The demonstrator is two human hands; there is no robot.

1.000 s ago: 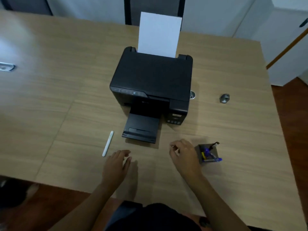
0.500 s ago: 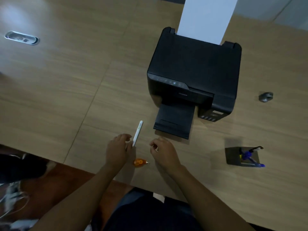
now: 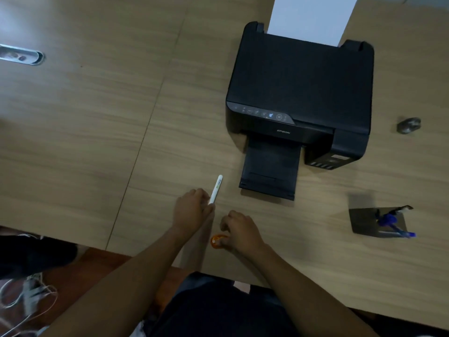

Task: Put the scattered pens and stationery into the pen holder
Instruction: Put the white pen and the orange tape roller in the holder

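A white pen (image 3: 216, 189) lies on the wooden table (image 3: 97, 142) just left of the printer's output tray. My left hand (image 3: 192, 207) has its fingertips closed around the pen's near end. A small orange correction tape (image 3: 216, 240) sits near the table's front edge. My right hand (image 3: 239, 231) is curled over its right side and touches it. The grey pen holder (image 3: 362, 222) stands far to the right, away from both hands, with blue pens (image 3: 391, 222) and a black-clipped pen sticking out of it.
A black printer (image 3: 298, 98) with white paper (image 3: 311, 18) upright in its feeder fills the middle right. A small grey object (image 3: 409, 125) lies right of it. A metal cable grommet (image 3: 21, 55) is at the far left. Cables lie on the floor at lower left.
The view has swung left and down. My left hand has reached the white pen's near end. My right hand left the pen holder and came down onto the orange correction tape.
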